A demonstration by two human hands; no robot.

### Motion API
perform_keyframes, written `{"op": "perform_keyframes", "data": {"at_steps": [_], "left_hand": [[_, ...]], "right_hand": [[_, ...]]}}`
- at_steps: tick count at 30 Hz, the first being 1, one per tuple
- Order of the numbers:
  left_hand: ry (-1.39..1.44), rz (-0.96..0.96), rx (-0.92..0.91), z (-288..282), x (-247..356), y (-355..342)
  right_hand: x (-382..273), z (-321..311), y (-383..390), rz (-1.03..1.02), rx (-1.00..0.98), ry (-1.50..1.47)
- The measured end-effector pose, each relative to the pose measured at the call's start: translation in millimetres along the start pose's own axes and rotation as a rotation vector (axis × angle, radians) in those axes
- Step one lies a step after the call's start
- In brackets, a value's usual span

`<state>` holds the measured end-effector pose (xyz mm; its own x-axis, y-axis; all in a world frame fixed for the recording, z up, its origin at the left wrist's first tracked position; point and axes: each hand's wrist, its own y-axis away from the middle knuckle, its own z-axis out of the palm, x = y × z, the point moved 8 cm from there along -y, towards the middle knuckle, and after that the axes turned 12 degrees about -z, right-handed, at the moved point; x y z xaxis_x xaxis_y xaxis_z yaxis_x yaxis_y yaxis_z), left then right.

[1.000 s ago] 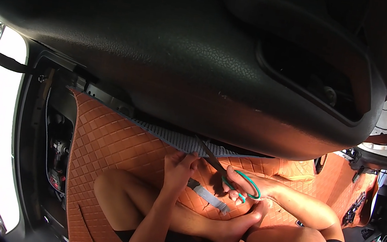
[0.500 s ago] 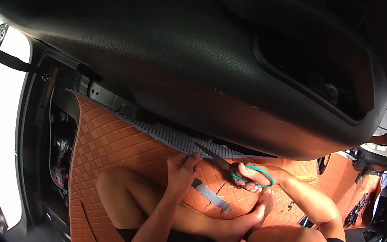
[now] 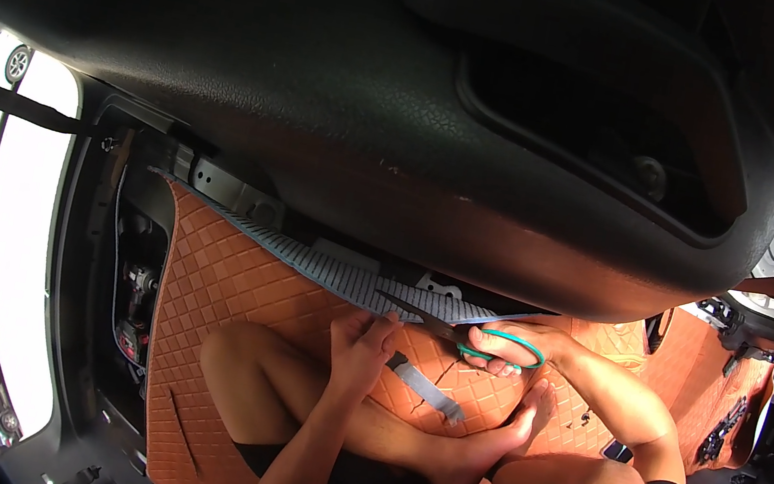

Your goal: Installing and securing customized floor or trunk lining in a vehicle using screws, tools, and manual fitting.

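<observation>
My right hand (image 3: 499, 351) is closed round the teal handles of a pair of scissors (image 3: 440, 325). Their dark blades point left over the grey striped underside of a tan quilted floor mat (image 3: 240, 275), whose far edge is turned up. Beside the blade tips, my left hand (image 3: 363, 340) is closed with its fingertips pinching that edge. On the mat, just right of my left wrist, lies a grey strip (image 3: 428, 388) with a dark end.
A big black moulded panel (image 3: 341, 149) overhangs the mat's far side. My bent legs and a bare foot (image 3: 518, 435) rest on the mat. A red and black power tool (image 3: 136, 304) sits in a recess at left. Black loose parts (image 3: 721, 437) lie at far right.
The scissors have shifted slightly left along the turned-up edge. More of the striped underside shows. My left hand keeps its pinch, and the whole view has tilted a little.
</observation>
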<state>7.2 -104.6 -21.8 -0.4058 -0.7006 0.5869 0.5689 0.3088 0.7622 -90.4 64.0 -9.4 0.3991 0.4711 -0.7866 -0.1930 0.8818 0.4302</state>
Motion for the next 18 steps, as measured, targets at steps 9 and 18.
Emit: {"op": "perform_keyframes", "data": {"at_steps": [9, 18], "left_hand": [[0.043, -0.07, -0.01, -2, -5, 21], [0.034, -0.098, -0.033, -3, 0, 27]], "right_hand": [[19, 14, -21, 0.062, -0.042, -0.019], [-4, 27, -31, -0.132, -0.045, -0.037]]}}
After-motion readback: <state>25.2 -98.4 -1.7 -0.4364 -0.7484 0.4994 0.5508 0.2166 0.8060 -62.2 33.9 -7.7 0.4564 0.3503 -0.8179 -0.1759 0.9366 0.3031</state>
